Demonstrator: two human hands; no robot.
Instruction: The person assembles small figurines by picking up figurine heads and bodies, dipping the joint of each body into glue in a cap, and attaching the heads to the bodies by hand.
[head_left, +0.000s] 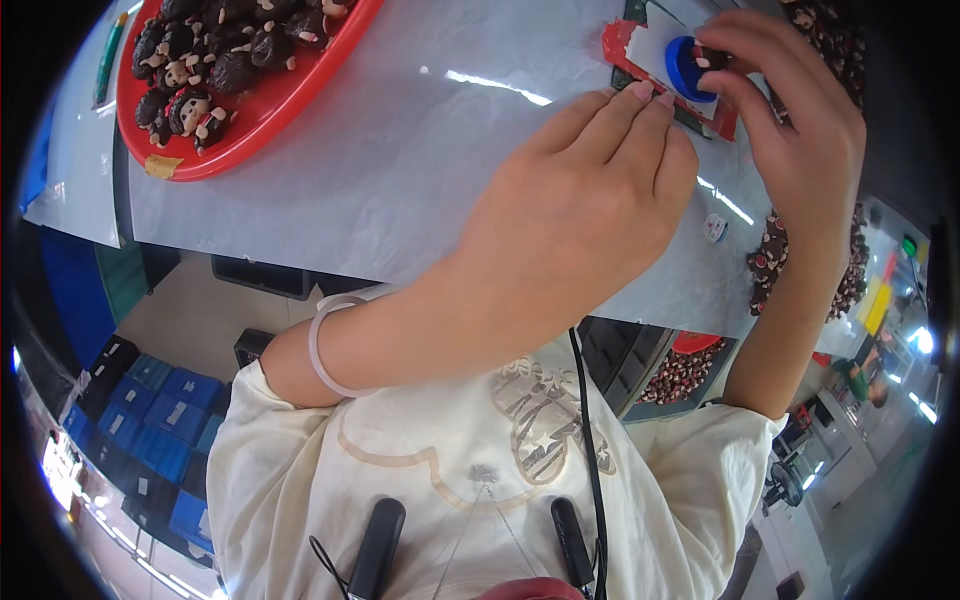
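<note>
At the upper right of the table, a white pad (652,52) with ragged red edges lies on a dark green base. A round blue lid (690,68) stands on the pad. My right hand (805,120) is closed over the lid, with a small dark figurine piece (712,58) pinched between thumb and fingers. From the lower left my left hand (590,190) reaches in, its fingers pressed together against the pad's near edge; its thumb is hidden. A red tray (300,105) at the upper left holds several small dark-haired doll figurines (195,115).
Heaps of small dark-and-red pieces (775,260) lie by my right forearm, with more at the top right corner. A small white-and-blue round item (715,228) is on the grey table (400,190). Below the table is a bin of similar pieces (680,375). Blue boxes (165,410) stack at the left.
</note>
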